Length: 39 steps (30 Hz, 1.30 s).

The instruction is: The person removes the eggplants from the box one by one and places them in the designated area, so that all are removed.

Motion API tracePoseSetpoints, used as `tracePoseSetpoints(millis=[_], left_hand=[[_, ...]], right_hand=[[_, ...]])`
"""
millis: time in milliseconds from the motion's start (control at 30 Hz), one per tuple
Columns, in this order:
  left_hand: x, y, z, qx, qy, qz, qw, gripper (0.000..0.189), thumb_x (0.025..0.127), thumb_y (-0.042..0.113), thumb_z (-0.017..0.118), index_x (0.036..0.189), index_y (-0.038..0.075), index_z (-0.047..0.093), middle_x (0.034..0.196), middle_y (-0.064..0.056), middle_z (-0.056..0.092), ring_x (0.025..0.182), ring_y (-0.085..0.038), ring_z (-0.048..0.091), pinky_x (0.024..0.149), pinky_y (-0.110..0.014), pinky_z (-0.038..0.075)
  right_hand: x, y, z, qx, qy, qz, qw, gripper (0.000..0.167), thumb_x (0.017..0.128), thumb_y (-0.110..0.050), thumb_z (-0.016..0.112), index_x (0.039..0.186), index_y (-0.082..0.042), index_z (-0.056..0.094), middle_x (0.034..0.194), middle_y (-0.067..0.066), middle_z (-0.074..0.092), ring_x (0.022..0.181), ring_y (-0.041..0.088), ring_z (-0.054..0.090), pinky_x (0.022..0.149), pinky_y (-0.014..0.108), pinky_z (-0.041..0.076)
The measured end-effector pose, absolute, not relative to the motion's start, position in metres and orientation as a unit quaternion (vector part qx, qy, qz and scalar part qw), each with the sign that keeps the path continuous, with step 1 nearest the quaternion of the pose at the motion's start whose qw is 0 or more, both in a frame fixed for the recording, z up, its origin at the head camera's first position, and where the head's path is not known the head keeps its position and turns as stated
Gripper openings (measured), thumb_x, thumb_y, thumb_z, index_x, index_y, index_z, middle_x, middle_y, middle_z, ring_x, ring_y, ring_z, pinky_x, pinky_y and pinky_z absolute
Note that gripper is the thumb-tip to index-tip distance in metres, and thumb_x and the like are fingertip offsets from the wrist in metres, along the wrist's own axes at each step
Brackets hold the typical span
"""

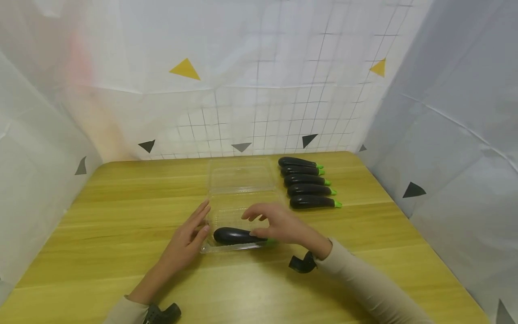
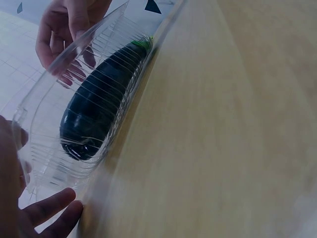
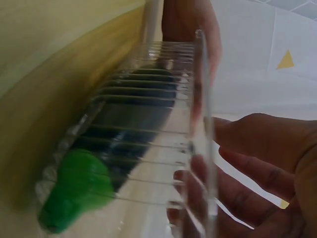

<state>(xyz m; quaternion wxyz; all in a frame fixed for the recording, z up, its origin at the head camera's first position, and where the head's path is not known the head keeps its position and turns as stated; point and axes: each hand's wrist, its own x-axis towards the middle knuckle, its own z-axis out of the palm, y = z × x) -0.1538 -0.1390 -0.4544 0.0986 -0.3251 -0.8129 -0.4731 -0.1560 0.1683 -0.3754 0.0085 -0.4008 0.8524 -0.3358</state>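
Note:
A dark purple eggplant with a green stem end lies along the near side inside a clear plastic clamshell box. The box's lid is folded back, away from me. My left hand rests against the box's left side, fingers straight and spread. Over the right part of the box hovers my right hand, its fingers loosely bent and spread. In the right wrist view, no finger grips the eggplant, and the thumb is close to the box rim.
To the right of the lid, several more eggplants lie in a stacked row, green ends pointing right. Everything stands on a wooden table. White sheet walls with coloured triangles enclose its back and sides.

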Motion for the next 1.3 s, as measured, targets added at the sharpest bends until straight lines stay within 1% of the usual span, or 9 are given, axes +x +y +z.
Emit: tracePoseSetpoints(millis=[200, 467, 800, 933, 1100, 1200, 1300], left_hand=[[-0.154, -0.139, -0.455, -0.324, -0.810, -0.479, 0.093, 0.055, 0.108, 0.008, 0.056, 0.160, 0.006, 0.039, 0.167, -0.013, 0.031, 0.121, -0.033, 0.064, 0.093, -0.045, 0.057], [-0.154, -0.139, -0.455, -0.325, -0.810, -0.478, 0.095, 0.054, 0.108, 0.008, 0.056, 0.159, 0.005, 0.040, 0.167, -0.013, 0.032, 0.121, -0.033, 0.064, 0.093, -0.046, 0.057], [-0.153, -0.139, -0.454, -0.317, -0.816, -0.475, 0.091, 0.054, 0.109, 0.010, 0.056, 0.160, 0.006, 0.039, 0.168, -0.011, 0.030, 0.123, -0.034, 0.063, 0.095, -0.049, 0.056], [-0.153, -0.139, -0.454, -0.320, -0.812, -0.479, 0.090, 0.054, 0.108, 0.009, 0.056, 0.160, 0.005, 0.039, 0.168, -0.012, 0.030, 0.122, -0.034, 0.063, 0.094, -0.046, 0.057], [-0.152, -0.138, -0.455, -0.322, -0.810, -0.482, 0.090, 0.054, 0.108, 0.009, 0.056, 0.160, 0.005, 0.040, 0.168, -0.011, 0.031, 0.121, -0.033, 0.064, 0.093, -0.044, 0.057], [-0.152, -0.138, -0.454, -0.321, -0.812, -0.479, 0.090, 0.054, 0.108, 0.009, 0.057, 0.160, 0.005, 0.040, 0.168, -0.011, 0.031, 0.120, -0.032, 0.065, 0.093, -0.043, 0.057], [-0.152, -0.138, -0.454, -0.321, -0.811, -0.480, 0.091, 0.054, 0.108, 0.009, 0.057, 0.159, 0.004, 0.040, 0.167, -0.011, 0.031, 0.121, -0.031, 0.065, 0.094, -0.041, 0.057]], right_hand=[[-0.159, 0.166, -0.383, -0.404, 0.853, -0.330, 0.025, 0.038, 0.088, -0.003, 0.081, 0.125, -0.002, 0.070, 0.118, 0.013, 0.073, 0.107, 0.025, 0.070, 0.089, 0.047, 0.058], [-0.162, 0.165, -0.391, -0.401, 0.858, -0.317, 0.046, 0.039, 0.088, -0.003, 0.083, 0.124, -0.003, 0.070, 0.117, 0.011, 0.073, 0.105, 0.025, 0.070, 0.088, 0.046, 0.059], [-0.166, 0.163, -0.399, -0.402, 0.864, -0.299, 0.051, 0.036, 0.091, -0.002, 0.080, 0.126, -0.004, 0.071, 0.121, 0.008, 0.072, 0.105, 0.022, 0.071, 0.086, 0.039, 0.059], [-0.166, 0.163, -0.399, -0.394, 0.866, -0.301, 0.072, 0.038, 0.092, -0.002, 0.078, 0.129, -0.004, 0.068, 0.124, 0.009, 0.071, 0.104, 0.023, 0.071, 0.083, 0.032, 0.060], [-0.165, 0.164, -0.398, -0.377, 0.868, -0.307, 0.097, 0.044, 0.092, -0.006, 0.081, 0.133, -0.006, 0.066, 0.123, 0.011, 0.073, 0.101, 0.020, 0.072, 0.082, 0.031, 0.060], [-0.165, 0.164, -0.399, -0.379, 0.869, -0.305, 0.089, 0.043, 0.093, -0.008, 0.080, 0.133, -0.007, 0.067, 0.122, 0.010, 0.073, 0.103, 0.018, 0.071, 0.082, 0.030, 0.060], [-0.166, 0.164, -0.401, -0.389, 0.869, -0.300, 0.064, 0.039, 0.094, -0.008, 0.078, 0.131, -0.008, 0.069, 0.121, 0.006, 0.073, 0.105, 0.015, 0.069, 0.084, 0.031, 0.059]])
